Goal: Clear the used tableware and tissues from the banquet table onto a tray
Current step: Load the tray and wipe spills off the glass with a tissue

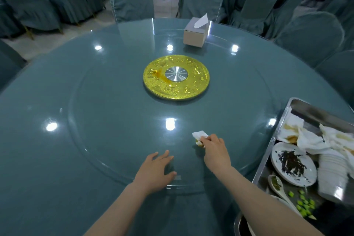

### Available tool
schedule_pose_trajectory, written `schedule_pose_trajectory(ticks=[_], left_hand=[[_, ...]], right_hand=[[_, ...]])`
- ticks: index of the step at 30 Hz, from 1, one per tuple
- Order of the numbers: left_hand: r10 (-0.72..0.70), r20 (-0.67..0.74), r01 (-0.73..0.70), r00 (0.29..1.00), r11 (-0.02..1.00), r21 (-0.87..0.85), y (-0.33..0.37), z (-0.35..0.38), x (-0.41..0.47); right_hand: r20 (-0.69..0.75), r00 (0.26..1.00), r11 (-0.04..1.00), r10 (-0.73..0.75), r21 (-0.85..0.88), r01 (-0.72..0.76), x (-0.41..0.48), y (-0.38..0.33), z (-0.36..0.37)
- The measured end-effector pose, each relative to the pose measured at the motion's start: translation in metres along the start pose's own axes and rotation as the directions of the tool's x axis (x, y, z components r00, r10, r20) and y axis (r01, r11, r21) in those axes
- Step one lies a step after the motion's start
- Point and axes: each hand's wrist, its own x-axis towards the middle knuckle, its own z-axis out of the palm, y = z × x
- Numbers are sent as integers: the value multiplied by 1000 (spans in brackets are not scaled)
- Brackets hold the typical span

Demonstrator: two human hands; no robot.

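White crumpled tissue, pinched in your right hand, lies just left of the rectangular steel tray; your released left hand rests flat farther left, grey cardboard tissue box beyond.

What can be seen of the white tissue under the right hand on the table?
The tissue is thin white paper, crumpled into a small wad. It lies on the glass turntable, near its front edge and left of the metal tray. The right hand pinches its near end with curled fingers, while the far end sticks out free. A yellowish-brown stain shows at its lower edge.
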Motion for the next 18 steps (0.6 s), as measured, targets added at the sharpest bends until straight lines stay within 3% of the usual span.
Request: schedule_pose_trajectory(ticks=[3,6,10,18], left_hand=[[54,22,-47,998,974,-223,7,-2,3],[36,-18,-40,999,906,-422,8,-3,3],[-57,-188,-21,980,921,-390,-6,-5,5],[-132,-334,21,933,948,-317,-48,-36,40]], right_hand=[[34,996,997,-78,-8,79,-9,-4,5],[5,998,998,-66,2,66,-12,1,5],[-27,999,998,-41,51,42,-2,25,-4],[-112,993,988,27,155,-10,42,26,-3]])
